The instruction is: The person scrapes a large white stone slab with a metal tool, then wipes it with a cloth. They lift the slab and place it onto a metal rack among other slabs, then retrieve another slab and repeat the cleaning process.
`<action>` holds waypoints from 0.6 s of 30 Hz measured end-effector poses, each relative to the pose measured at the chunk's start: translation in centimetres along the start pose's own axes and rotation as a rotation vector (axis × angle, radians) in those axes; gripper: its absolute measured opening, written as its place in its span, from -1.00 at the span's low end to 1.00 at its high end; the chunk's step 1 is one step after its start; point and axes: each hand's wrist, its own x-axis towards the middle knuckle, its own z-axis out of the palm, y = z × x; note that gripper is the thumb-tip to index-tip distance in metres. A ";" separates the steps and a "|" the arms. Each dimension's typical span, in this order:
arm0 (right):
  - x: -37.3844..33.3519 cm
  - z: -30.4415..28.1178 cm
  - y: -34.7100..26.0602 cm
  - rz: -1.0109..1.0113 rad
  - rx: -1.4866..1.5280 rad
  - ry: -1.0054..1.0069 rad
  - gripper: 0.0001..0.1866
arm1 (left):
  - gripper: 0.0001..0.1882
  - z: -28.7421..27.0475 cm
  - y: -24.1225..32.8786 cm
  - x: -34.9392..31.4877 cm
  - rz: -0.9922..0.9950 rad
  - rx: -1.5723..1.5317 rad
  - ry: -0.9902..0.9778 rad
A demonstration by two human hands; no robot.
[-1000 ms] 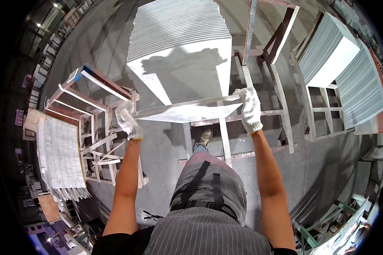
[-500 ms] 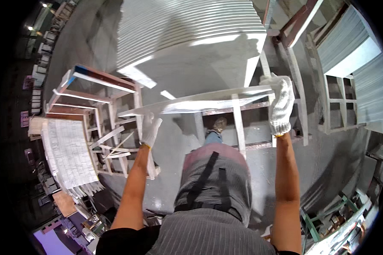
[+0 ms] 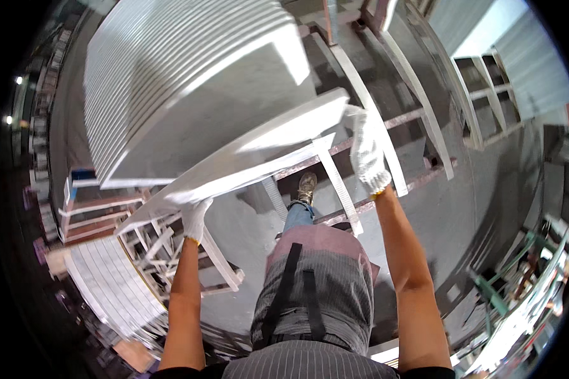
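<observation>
A long, thin white panel (image 3: 259, 151) is held up in front of me, slanting from lower left to upper right. My left hand (image 3: 197, 220), in a white knit glove, grips its near edge toward the left end; the fingertips are hidden at the panel. The right end is in the grip of my right hand (image 3: 368, 155), also gloved, with its fingers partly hidden behind the edge. Just beyond the panel stands a large pale stack with a ridged far part (image 3: 189, 69) and a smooth grey near face (image 3: 234, 120).
A low rack with pale bars (image 3: 338, 180) runs beside my foot (image 3: 306, 187) and on to the right. At left are wooden frames (image 3: 101, 218) and a stack of white slats (image 3: 114, 278). A lattice frame (image 3: 487, 95) stands far right, green framing (image 3: 496, 297) lower right.
The view has turned, and the big stack now appears farther left. The panel has tilted, its right end higher and its broad face showing more. Both hands keep their hold.
</observation>
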 end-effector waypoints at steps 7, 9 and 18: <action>-5.2 2.1 9.2 0.449 0.287 0.122 -0.57 | -0.58 -0.1 2.7 -1.1 -0.139 -0.127 -0.018; -6.6 3.3 12.8 0.379 0.284 0.163 -0.59 | -0.62 -1.6 1.1 -0.9 -0.137 0.016 -0.023; -5.3 6.0 18.8 0.238 0.180 0.188 -0.71 | -0.76 1.0 4.3 -2.9 0.017 0.009 -0.013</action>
